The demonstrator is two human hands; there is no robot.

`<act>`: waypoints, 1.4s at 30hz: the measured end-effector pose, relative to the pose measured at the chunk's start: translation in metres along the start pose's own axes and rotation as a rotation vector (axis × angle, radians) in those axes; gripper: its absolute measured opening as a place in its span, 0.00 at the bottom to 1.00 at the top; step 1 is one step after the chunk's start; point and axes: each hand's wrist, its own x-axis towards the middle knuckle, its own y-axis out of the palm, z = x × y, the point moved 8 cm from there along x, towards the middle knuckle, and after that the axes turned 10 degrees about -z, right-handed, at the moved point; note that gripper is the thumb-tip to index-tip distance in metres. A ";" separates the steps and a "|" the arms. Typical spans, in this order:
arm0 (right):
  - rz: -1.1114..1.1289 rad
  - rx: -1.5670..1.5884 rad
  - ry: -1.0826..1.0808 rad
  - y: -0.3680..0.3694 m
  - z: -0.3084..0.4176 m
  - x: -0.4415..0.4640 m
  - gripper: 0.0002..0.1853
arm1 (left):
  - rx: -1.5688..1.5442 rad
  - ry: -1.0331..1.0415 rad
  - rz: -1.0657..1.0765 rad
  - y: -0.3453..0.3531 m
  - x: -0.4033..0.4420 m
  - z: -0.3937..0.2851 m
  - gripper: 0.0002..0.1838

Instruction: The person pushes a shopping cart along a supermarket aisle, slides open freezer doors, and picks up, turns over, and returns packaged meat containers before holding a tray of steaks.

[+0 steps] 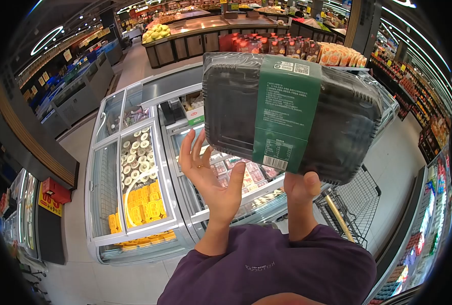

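Observation:
A black plastic food tray in clear wrap [231, 112], banded by a green paper sleeve [288, 114], is held up before me with its printed underside facing me. Small text, a QR code and a barcode show on the sleeve. My right hand [302, 187] grips the lower edge of the tray, thumb in front and the other fingers hidden behind it. By the tray's lower left corner is my left hand [213, 175], its fingers spread and a ring on one of them. Nothing is held in that hand.
Below stands a glass-topped chest freezer [129, 178] with yellow packs [147, 203] and round tubs. Meat packs [246, 175] lie in the section beneath my hands. A wire shopping cart [355, 203] is at right. Produce counters [185, 46] stand behind, and stocked shelves [434, 208] line the right.

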 end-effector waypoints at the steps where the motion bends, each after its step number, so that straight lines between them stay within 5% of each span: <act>1: 0.050 -0.080 -0.030 0.000 0.002 0.000 0.44 | 0.069 0.049 -0.001 0.000 0.000 -0.004 0.51; 5: 0.163 -0.537 -0.171 0.007 0.002 -0.008 0.40 | -0.025 0.169 0.239 0.019 -0.010 -0.026 0.48; 8: 0.392 -1.074 -0.509 0.049 0.009 -0.011 0.37 | 0.010 0.142 0.401 0.038 -0.021 -0.021 0.58; 10: 0.432 -1.291 -0.461 0.041 -0.012 -0.012 0.38 | 0.019 0.040 0.453 0.044 -0.031 -0.014 0.59; 14: 0.278 -0.897 -0.528 0.072 0.011 0.003 0.51 | -0.042 -0.065 0.557 0.044 -0.054 0.019 0.55; 16: 0.400 -1.054 -0.622 0.080 0.010 0.000 0.44 | -0.147 -0.118 0.534 0.041 -0.060 0.030 0.49; 19: 0.582 -1.264 -0.535 0.086 0.010 -0.004 0.34 | -0.424 -0.444 0.405 0.037 -0.075 0.059 0.42; 21: 0.583 -1.232 -0.455 0.087 0.008 -0.004 0.28 | -0.445 -0.471 0.273 0.029 -0.076 0.070 0.37; 23: 0.604 -1.144 -0.344 0.087 0.017 0.000 0.34 | -0.403 -0.468 0.185 0.019 -0.064 0.063 0.36; 26: 0.565 -1.147 -0.333 0.071 0.036 0.014 0.36 | -0.582 -0.476 0.116 0.017 -0.059 0.073 0.40; 29: 0.288 -1.165 -0.433 0.039 0.055 0.034 0.36 | -0.556 -0.548 -0.013 0.017 -0.051 0.073 0.47; 32: -0.010 -0.849 -0.137 0.007 0.047 0.049 0.38 | -0.648 -0.652 0.020 0.014 -0.045 0.081 0.48; 36: -0.080 -0.397 0.300 -0.032 0.011 0.043 0.41 | -0.653 -0.660 0.109 0.027 -0.041 0.077 0.49; 42: -0.141 -0.445 0.332 -0.031 0.010 0.045 0.38 | -0.614 -0.660 0.252 0.026 -0.042 0.100 0.56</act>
